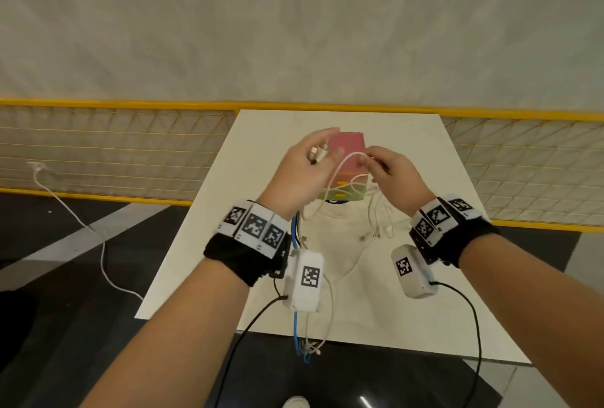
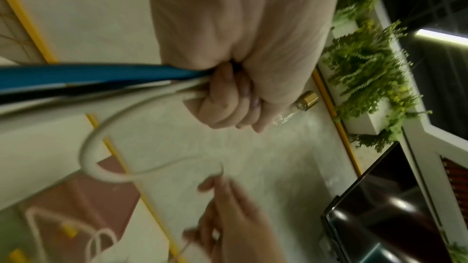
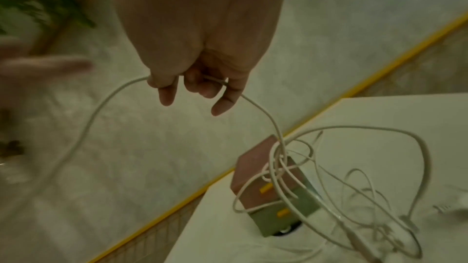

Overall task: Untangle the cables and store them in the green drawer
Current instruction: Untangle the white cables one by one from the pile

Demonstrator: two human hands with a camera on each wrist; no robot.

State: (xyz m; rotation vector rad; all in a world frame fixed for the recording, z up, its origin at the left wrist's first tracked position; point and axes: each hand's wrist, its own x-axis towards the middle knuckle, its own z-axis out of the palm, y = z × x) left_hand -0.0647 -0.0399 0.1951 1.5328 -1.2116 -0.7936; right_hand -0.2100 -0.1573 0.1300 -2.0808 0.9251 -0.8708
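Above the white table (image 1: 425,309), my left hand (image 1: 318,156) grips a bundle of cable ends: a blue cable (image 2: 88,73), a white cable (image 2: 96,147) and a gold-tipped plug (image 2: 307,100). The blue cable (image 1: 295,234) hangs down past my wrist. A white cable (image 3: 101,107) arcs from that hand to my right hand (image 1: 371,161), which pinches it between thumb and fingers (image 3: 167,91). From there it drops into a white cable tangle (image 3: 354,187) draped over the small drawer box (image 1: 346,149). The box has a pink top and a closed green drawer (image 3: 286,213).
A yellow mesh fence (image 1: 114,146) runs behind the table. One loose white cable (image 1: 81,221) trails on the dark floor at left. Cable ends hang over the table's near edge (image 1: 310,347). Plants (image 2: 367,67) and a dark screen (image 2: 392,217) stand off to one side.
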